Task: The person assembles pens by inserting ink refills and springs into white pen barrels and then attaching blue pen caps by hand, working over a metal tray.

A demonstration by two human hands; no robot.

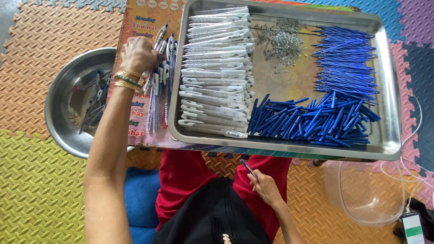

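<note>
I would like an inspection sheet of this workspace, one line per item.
Surface: low table on foam floor mats.
Job's things: steel tray with white pen barrels, blue refills, blue tips, springs; finished pens beside it.
Clutter: steel bowl, clear tub.
Grips: left hand on finished pens; right hand holds one pen part.
Cables: white cable, phone.
Surroundings: nothing seen.

Beside the rectangular steel tray [389, 90] on my surface, its far right holds thin blue refill tubes [346, 58], with small metal springs [282, 40] left of them. Left of the tray sits a round steel bowl [63, 108]. Below its right corner lies a clear plastic tub [366, 194].
</note>
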